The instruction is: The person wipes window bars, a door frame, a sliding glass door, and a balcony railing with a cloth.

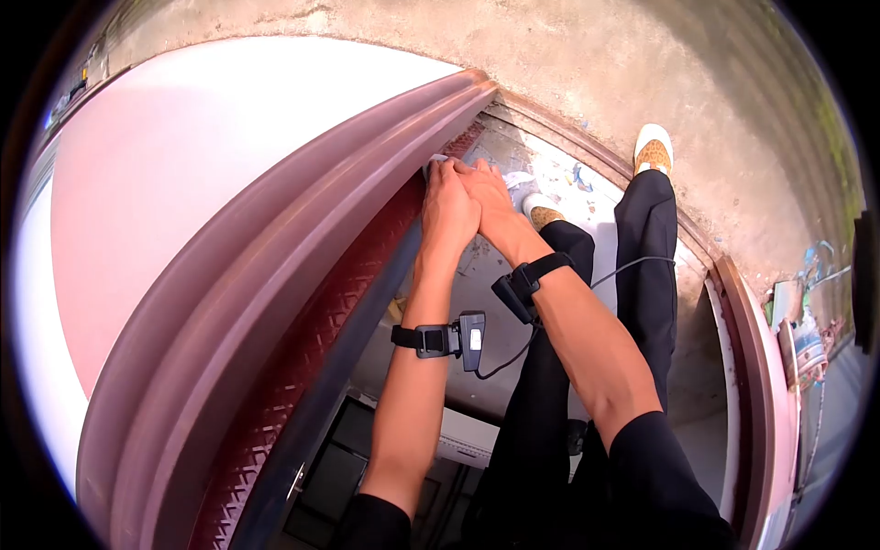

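Observation:
My left hand (449, 209) is closed, its bent fingers pressed together by the edge of a dark red patterned door (302, 367). A small pale bit of something (437, 159) shows at its fingertips, too small to name. Tight against it, my right hand (492, 197) is closed as well, with its fingers bent beside the left ones. What lies under the fingers of both hands is hidden. Just left of the hands runs a thick brownish-mauve door frame (275, 215). Each wrist wears a black strap with a small box, joined by a cable.
A raised threshold (587, 142) crosses the floor ahead, with one shoe (654, 148) beyond it and the other shoe (544, 211) inside. Paper scraps (582, 179) lie near the threshold. The opposite frame post (747, 367) stands to my right, with cluttered items (802, 344) outside it.

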`<act>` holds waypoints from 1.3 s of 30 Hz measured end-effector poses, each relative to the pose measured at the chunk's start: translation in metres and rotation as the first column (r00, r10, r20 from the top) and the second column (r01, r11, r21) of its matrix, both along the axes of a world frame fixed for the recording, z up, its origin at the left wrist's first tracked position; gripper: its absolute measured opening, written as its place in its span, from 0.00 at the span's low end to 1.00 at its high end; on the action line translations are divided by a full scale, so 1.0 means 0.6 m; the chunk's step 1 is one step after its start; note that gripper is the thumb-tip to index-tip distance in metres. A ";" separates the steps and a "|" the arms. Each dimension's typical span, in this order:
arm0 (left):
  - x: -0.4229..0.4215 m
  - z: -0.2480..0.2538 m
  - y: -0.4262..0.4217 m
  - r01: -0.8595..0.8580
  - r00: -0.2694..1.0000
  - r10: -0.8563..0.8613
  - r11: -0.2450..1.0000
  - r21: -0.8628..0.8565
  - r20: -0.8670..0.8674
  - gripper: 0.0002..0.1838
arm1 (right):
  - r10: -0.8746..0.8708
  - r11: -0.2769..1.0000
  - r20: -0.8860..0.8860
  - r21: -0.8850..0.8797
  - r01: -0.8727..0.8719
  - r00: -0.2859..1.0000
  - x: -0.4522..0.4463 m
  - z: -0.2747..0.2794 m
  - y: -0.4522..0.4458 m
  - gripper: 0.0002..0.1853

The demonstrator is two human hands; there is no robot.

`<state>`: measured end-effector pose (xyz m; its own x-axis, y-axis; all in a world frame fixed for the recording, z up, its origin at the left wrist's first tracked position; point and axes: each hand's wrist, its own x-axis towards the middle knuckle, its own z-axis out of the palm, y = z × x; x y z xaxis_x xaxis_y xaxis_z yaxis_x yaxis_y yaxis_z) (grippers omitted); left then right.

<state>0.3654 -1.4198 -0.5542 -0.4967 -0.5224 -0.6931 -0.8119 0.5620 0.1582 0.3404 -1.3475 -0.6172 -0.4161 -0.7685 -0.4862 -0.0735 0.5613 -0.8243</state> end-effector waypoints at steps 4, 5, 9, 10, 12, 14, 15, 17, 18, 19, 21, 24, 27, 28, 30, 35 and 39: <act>0.008 0.007 0.000 -0.127 0.991 0.131 0.984 0.125 -0.027 0.28 | 0.161 0.974 -0.056 0.172 -0.150 0.985 -0.015 0.017 0.008 0.17; 0.013 0.020 0.013 -0.197 0.980 0.201 0.969 0.150 -0.011 0.29 | 0.273 0.933 -0.013 0.246 -0.262 0.962 -0.025 0.028 0.024 0.18; 0.059 0.078 0.074 -0.175 0.981 0.193 0.931 0.321 -0.026 0.28 | 0.331 0.863 0.154 0.350 -0.365 0.931 -0.032 0.106 0.111 0.19; 0.062 0.113 0.098 -0.161 0.979 0.191 0.936 0.314 -0.069 0.27 | 0.337 0.863 0.132 0.353 -0.362 0.932 -0.031 0.133 0.141 0.19; 0.064 0.187 0.134 -0.159 0.958 0.223 0.937 0.312 -0.181 0.26 | 0.076 0.959 0.273 0.244 -0.145 0.959 -0.028 0.171 0.204 0.27; 0.087 0.259 0.167 -0.150 0.909 0.224 0.963 0.224 -0.353 0.27 | 0.002 0.977 0.355 0.200 -0.078 0.935 -0.047 0.221 0.257 0.28; 0.084 0.300 0.180 -0.195 0.903 0.254 0.961 0.196 -0.347 0.26 | -0.081 0.986 0.451 0.167 0.005 0.889 -0.054 0.247 0.283 0.30; 0.087 0.372 0.196 -0.295 0.853 0.385 0.913 0.282 -0.353 0.25 | -0.244 0.969 0.560 0.115 0.217 0.792 -0.077 0.319 0.318 0.29; 0.086 0.402 0.199 -0.369 0.802 0.493 0.853 0.368 -0.337 0.25 | -0.325 0.943 0.676 0.179 0.280 0.661 -0.100 0.363 0.328 0.28; 0.078 0.442 0.198 -0.370 0.810 0.494 0.848 0.380 -0.315 0.22 | -0.417 0.856 0.796 0.181 0.485 0.438 -0.115 0.412 0.334 0.25; 0.057 0.531 0.195 -0.330 0.809 0.494 0.831 0.447 -0.320 0.21 | -0.398 0.778 0.907 0.254 0.574 0.138 -0.143 0.522 0.347 0.25; 0.015 0.666 0.209 -0.177 0.794 0.406 0.867 0.466 -0.453 0.23 | -0.230 0.830 0.954 0.088 0.551 0.195 -0.188 0.702 0.353 0.24; 0.011 0.763 0.209 -0.126 0.741 0.537 0.700 0.703 -0.402 0.26 | -0.220 0.861 0.935 0.052 0.507 0.278 -0.191 0.774 0.351 0.23; 0.023 0.763 0.205 -0.111 0.722 0.540 0.708 0.698 -0.433 0.26 | -0.204 0.867 0.929 0.024 0.498 0.310 -0.195 0.799 0.347 0.23; 0.048 0.759 0.194 -0.063 0.614 0.605 0.679 0.732 -0.508 0.24 | -0.104 0.844 0.943 -0.085 0.530 0.317 -0.194 0.840 0.335 0.22; 0.100 0.906 0.177 -0.165 0.480 0.341 0.940 0.299 -0.809 0.12 | -0.009 0.897 0.802 -0.258 0.360 0.597 -0.176 0.896 0.309 0.16; 0.152 0.904 0.154 -0.220 0.378 0.474 0.880 0.421 -0.795 0.13 | 0.092 0.939 0.605 -0.318 0.134 0.791 -0.148 0.944 0.276 0.18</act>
<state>0.4568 -1.3276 -0.0119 -0.6961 -0.7065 -0.1276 -0.2880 0.1120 0.9511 0.2516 -1.1817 -0.0506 -0.1414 -0.9212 -0.3624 0.5091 0.2463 -0.8247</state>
